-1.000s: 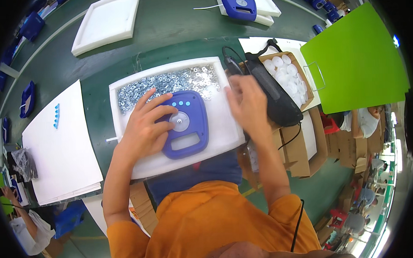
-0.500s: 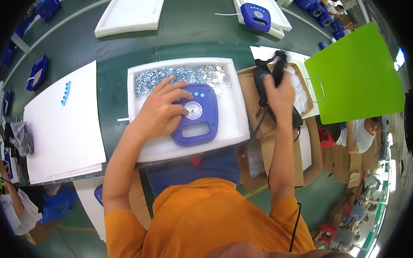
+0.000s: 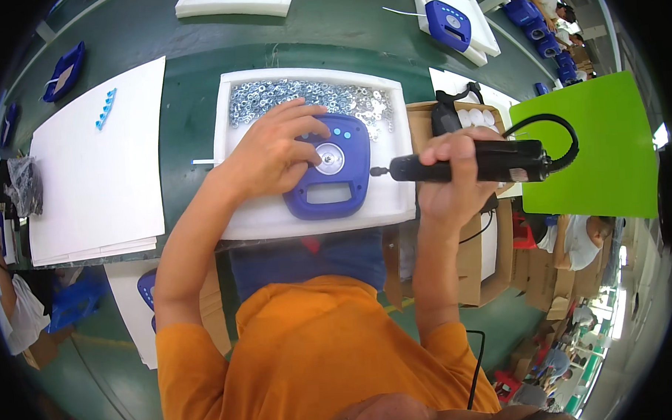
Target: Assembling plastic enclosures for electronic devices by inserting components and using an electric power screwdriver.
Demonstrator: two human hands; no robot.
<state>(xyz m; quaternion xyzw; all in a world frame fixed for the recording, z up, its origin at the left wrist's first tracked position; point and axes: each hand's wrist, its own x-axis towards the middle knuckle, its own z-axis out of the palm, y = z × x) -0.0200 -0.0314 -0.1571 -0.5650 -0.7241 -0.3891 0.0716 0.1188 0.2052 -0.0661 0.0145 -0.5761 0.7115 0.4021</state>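
Your right hand (image 3: 452,184) has its grip wrapped round a black driver (image 3: 501,160), bit (image 3: 380,171) pointing left. The blue panel (image 3: 354,161) lies in a white tray (image 3: 259,229), beside loose washers (image 3: 295,93). Your left hand (image 3: 278,147) rests on the panel, fingertips (image 3: 313,157) by a clear disc (image 3: 332,160); whether that grip pinches anything, I cannot tell.

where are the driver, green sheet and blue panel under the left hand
Driver (image 3: 503,160): head view, rear body
Green sheet (image 3: 603,160): head view, its middle
Blue panel (image 3: 356,165): head view, right side
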